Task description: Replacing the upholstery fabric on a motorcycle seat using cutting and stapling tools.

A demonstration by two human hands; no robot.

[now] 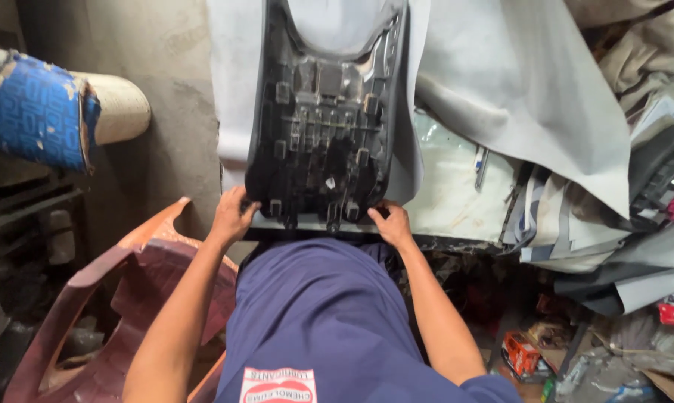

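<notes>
A black plastic seat base (322,119) lies upside down on a sheet of grey cover material (516,82) spread over the workbench. Its ribbed underside faces up, and its near end points toward me. My left hand (231,215) grips the near left corner of the base. At the near right corner, my right hand (391,222) holds the edge with the fingers curled over it. My blue shirt fills the bottom of the view.
A dark red plastic chair (113,298) stands at my lower left. A blue patterned cushion roll (38,108) sits at the far left. Piled grey and beige fabric (650,67) and straps (531,216) crowd the right side. Small boxes and clutter (523,354) lie on the floor at lower right.
</notes>
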